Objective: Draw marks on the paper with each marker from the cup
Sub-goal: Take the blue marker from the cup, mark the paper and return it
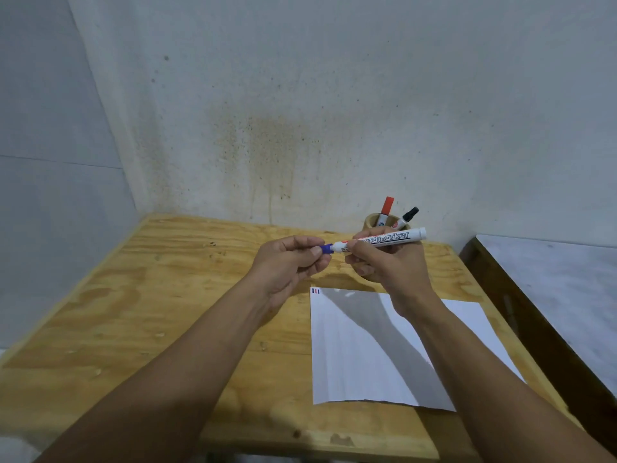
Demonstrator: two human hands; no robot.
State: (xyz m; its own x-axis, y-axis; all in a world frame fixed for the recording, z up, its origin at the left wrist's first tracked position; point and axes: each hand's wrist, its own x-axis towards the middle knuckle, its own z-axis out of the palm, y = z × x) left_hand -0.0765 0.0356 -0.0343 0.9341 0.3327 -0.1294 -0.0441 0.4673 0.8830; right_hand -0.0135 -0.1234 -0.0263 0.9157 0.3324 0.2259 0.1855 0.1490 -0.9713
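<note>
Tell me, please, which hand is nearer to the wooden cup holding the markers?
Right. The right hand is directly in front of the cup, overlapping it in view; the left hand is farther to its left.

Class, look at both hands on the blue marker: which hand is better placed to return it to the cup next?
The right hand: it grips the blue marker by its barrel, nearest the cup. The left hand pinches only the cap.
</note>
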